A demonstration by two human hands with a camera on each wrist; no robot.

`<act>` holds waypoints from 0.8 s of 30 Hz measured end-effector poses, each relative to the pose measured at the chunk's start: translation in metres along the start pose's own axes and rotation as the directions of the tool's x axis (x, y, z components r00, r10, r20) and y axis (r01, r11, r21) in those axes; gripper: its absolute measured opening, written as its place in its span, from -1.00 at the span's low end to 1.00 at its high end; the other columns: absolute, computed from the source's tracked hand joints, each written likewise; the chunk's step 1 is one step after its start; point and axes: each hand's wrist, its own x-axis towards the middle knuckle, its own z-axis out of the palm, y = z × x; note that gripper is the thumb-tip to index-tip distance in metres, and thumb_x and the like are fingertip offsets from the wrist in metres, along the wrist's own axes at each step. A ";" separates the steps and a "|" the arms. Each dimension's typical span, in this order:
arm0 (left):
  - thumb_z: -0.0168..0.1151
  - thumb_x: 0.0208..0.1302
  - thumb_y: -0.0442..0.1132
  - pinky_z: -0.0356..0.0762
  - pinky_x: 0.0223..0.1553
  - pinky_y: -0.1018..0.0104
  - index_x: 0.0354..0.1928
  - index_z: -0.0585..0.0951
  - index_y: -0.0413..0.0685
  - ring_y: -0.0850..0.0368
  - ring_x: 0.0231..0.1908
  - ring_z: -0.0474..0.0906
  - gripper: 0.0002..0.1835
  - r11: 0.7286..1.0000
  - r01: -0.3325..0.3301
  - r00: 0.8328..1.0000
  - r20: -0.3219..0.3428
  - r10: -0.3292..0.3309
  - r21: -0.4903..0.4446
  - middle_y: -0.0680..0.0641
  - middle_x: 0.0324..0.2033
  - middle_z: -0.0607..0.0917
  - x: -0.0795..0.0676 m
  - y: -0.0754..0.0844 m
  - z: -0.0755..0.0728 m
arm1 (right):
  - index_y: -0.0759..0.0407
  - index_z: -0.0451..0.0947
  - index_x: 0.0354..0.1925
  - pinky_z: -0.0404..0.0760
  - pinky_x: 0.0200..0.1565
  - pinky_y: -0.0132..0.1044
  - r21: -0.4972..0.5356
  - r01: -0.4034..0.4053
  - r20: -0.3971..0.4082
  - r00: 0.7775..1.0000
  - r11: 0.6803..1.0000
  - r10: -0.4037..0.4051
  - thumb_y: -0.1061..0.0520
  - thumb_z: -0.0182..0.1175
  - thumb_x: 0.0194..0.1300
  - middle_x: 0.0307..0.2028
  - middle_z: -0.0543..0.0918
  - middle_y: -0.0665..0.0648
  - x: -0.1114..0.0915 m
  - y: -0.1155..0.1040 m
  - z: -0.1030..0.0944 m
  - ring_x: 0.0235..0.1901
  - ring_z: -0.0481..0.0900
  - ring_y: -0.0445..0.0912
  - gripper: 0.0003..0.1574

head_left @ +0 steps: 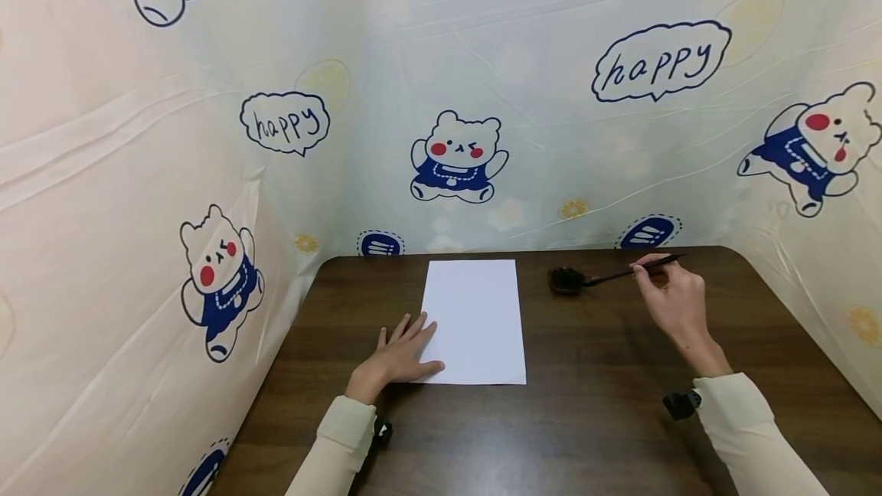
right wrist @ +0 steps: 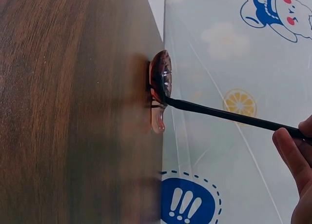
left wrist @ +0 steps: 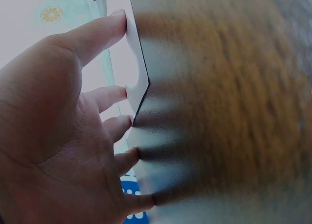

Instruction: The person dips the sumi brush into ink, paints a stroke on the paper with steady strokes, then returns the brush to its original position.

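Observation:
A white sheet of paper [head_left: 477, 324] lies on the dark wooden table. My left hand [head_left: 398, 356] rests at its left edge with fingers spread, the thumb and a couple of fingertips touching the sheet. In the left wrist view the thumb and index finger of that hand [left wrist: 63, 116] meet the paper [left wrist: 130, 63]. To the right of the sheet, my right hand [head_left: 674, 303] pinches a thin black brush [head_left: 612, 276] by its handle. The brush's other end is at a small dark dish [head_left: 566, 282]. In the right wrist view this dish [right wrist: 160, 75] looks glossy, translucent reddish brown; the brush tip is hidden inside it.
The wooden tabletop [head_left: 572, 435] reaches back to a pale printed sheet [head_left: 386, 67] that hangs behind and at both sides. A small black device [head_left: 682, 405] is worn on the right wrist, and another [head_left: 382, 432] on the left.

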 end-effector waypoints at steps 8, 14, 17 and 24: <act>0.28 0.39 0.32 -0.32 0.53 -0.61 0.70 0.18 0.10 -0.29 0.72 -0.23 -0.02 1.000 0.008 1.000 -0.007 -0.008 -0.008 -0.08 0.74 -0.01 -0.002 0.001 0.000 | 0.32 0.75 -0.19 0.33 -0.31 -0.80 -0.008 0.032 -0.020 0.999 0.999 -0.032 0.27 0.35 0.42 -0.35 0.83 0.31 0.001 0.000 -0.002 -0.29 0.30 -0.88 -0.90; 0.21 0.42 0.37 -0.43 0.52 -0.63 0.71 0.15 0.11 -0.30 0.72 -0.29 -0.02 0.998 -0.032 0.999 -0.016 0.031 -0.054 -0.10 0.74 -0.04 -0.002 -0.004 0.002 | 0.33 0.75 -0.19 0.32 -0.26 -0.85 0.003 0.053 -0.035 0.998 0.999 -0.053 0.26 0.35 0.42 -0.35 0.83 0.30 0.004 -0.001 -0.005 -0.26 0.31 -0.89 -0.89; 0.21 0.41 0.38 -0.43 0.51 -0.64 0.71 0.15 0.11 -0.31 0.71 -0.29 -0.01 0.998 -0.035 0.999 -0.019 0.034 -0.057 -0.10 0.74 -0.04 -0.002 -0.004 0.002 | 0.32 0.76 -0.19 0.32 -0.25 -0.86 0.002 0.061 -0.042 0.997 0.998 -0.061 0.26 0.36 0.41 -0.34 0.83 0.30 0.006 -0.002 -0.006 -0.25 0.32 -0.89 -0.90; 0.27 0.40 0.33 -0.33 0.53 -0.62 0.70 0.17 0.11 -0.30 0.72 -0.24 -0.02 1.000 0.000 1.000 -0.002 0.000 -0.014 -0.08 0.74 -0.02 0.000 0.000 0.000 | 0.32 0.76 -0.19 0.32 -0.24 -0.86 0.001 0.084 -0.043 0.996 0.996 -0.084 0.29 0.38 0.39 -0.34 0.83 0.31 0.010 -0.008 -0.006 -0.23 0.31 -0.87 -0.92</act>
